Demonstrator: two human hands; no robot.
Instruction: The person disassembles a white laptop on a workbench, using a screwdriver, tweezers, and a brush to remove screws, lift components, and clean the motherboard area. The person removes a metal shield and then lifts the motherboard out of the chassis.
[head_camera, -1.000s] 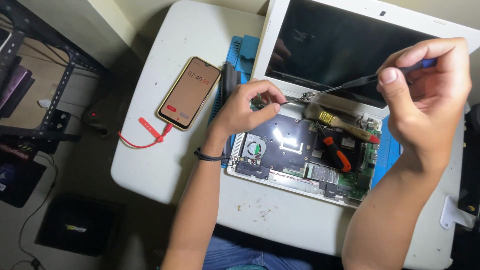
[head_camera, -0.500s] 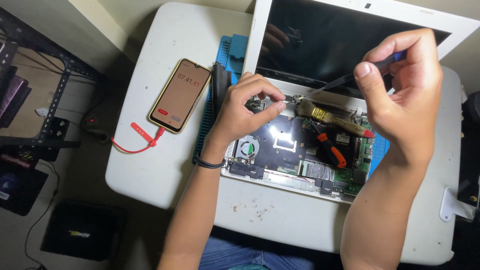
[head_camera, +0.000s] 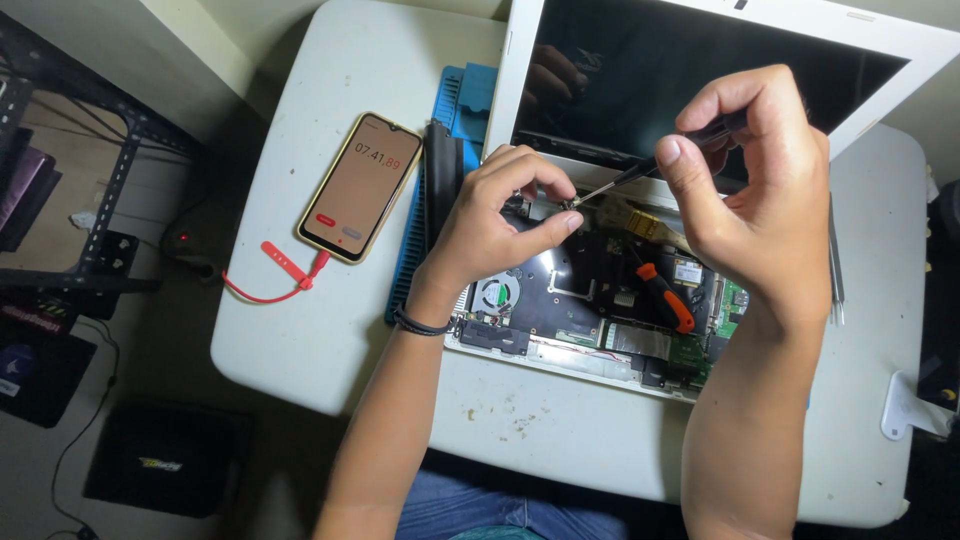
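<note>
An opened white laptop (head_camera: 590, 330) lies on a white table (head_camera: 330, 330), its circuit board and fan (head_camera: 497, 296) exposed and its dark screen (head_camera: 640, 80) tilted up. My right hand (head_camera: 750, 190) is shut on a thin black screwdriver (head_camera: 640, 172) whose tip points down-left at the board's upper left corner. My left hand (head_camera: 495, 225) rests on that corner, thumb and fingers pinched beside the tip; whether it holds a screw is too small to tell. A second orange-handled screwdriver (head_camera: 668, 298) lies on the board.
A phone (head_camera: 360, 186) with a lit screen lies left of the laptop, a red cable (head_camera: 275, 275) running from it. A blue mat (head_camera: 460, 110) and a black strip (head_camera: 441, 180) sit under the laptop's left side. A dark metal shelf (head_camera: 70, 170) stands at left.
The view has shifted, so everything sits lower and further left in frame. My right hand with the screwdriver stays at the board's corner, and my left hand's fingers have closed beside its tip.
</note>
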